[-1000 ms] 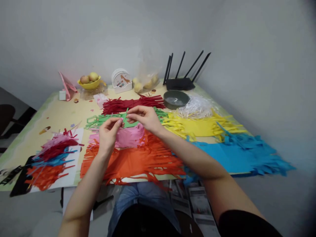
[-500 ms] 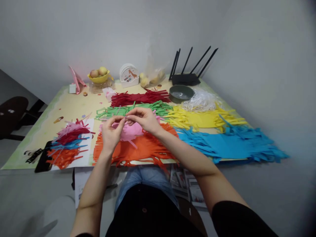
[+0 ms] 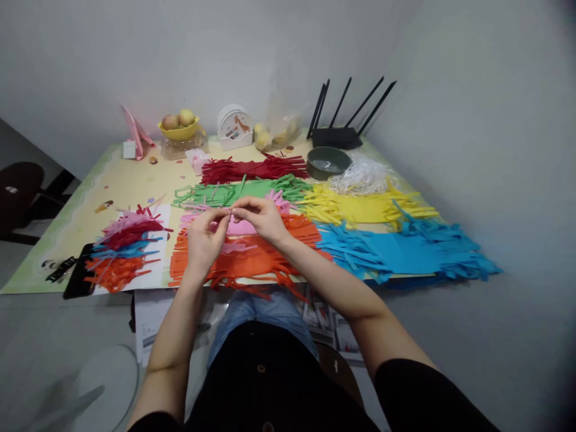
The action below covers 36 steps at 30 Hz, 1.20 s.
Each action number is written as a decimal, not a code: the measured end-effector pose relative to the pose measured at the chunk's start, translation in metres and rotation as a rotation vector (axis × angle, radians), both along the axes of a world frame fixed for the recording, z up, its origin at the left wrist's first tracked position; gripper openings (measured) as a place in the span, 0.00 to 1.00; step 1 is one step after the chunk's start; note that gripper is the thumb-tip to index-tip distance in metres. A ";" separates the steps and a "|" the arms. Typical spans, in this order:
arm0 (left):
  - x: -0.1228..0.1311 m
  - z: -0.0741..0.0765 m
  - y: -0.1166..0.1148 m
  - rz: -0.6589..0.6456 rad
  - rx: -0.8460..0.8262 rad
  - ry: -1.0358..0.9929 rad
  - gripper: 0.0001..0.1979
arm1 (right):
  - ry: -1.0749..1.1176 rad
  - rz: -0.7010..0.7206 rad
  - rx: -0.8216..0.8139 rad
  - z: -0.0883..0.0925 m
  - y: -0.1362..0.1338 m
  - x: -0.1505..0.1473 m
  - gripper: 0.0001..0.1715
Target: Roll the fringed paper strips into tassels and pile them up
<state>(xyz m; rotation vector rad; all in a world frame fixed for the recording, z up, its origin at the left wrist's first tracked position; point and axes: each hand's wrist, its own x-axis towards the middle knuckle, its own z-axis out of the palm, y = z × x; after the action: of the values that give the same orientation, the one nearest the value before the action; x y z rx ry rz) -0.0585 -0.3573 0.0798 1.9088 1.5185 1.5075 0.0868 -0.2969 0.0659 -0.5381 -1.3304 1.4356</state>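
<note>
My left hand (image 3: pixel 204 237) and my right hand (image 3: pixel 261 217) meet fingertip to fingertip above the table's front, pinching a pink paper sheet (image 3: pixel 240 228) cut into fringes. Under them lies an orange fringed sheet (image 3: pixel 252 258). Behind it a green fringed sheet (image 3: pixel 234 192) and a dark red one (image 3: pixel 254 170) lie flat. To the right lie a yellow fringed sheet (image 3: pixel 364 207) and a blue one (image 3: pixel 405 252).
A pile of mixed cut strips (image 3: pixel 123 246) rests on white paper at the left. At the back stand a grey bowl (image 3: pixel 328 162), white shreds (image 3: pixel 364 177), a black router (image 3: pixel 337 137), a yellow fruit bowl (image 3: pixel 179 129) and a pink stand (image 3: pixel 134 141). A dark chair (image 3: pixel 18 192) stands left.
The view has tilted down and back, so the table sits higher in the picture. My hands moved from the green sheet toward me and now pinch the pink sheet.
</note>
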 end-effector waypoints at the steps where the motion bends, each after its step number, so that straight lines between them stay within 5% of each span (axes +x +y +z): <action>1: -0.001 -0.001 0.001 -0.020 -0.035 -0.037 0.04 | -0.001 0.000 -0.003 -0.002 0.000 -0.001 0.21; 7: 0.000 -0.009 0.004 0.026 -0.084 -0.096 0.03 | -0.069 -0.040 0.035 -0.011 0.001 -0.003 0.20; 14: 0.002 -0.015 0.005 -0.066 -0.088 -0.480 0.05 | -0.076 -0.051 0.021 -0.004 -0.001 -0.007 0.19; 21: 0.008 -0.023 0.001 0.147 0.060 -0.325 0.04 | -0.077 0.052 -0.078 -0.005 0.004 -0.014 0.26; 29: 0.011 -0.020 0.003 0.081 -0.001 -0.571 0.06 | -0.148 0.097 0.033 0.001 0.005 -0.007 0.26; 36: 0.010 -0.016 0.001 0.047 -0.016 -0.533 0.07 | -0.119 0.096 0.070 0.002 0.003 -0.008 0.26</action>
<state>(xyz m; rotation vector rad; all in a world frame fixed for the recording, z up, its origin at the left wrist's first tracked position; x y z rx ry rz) -0.0487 -0.3564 0.0634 1.3132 1.3238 1.8258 0.0785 -0.2943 0.0683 -0.5259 -1.5130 1.4470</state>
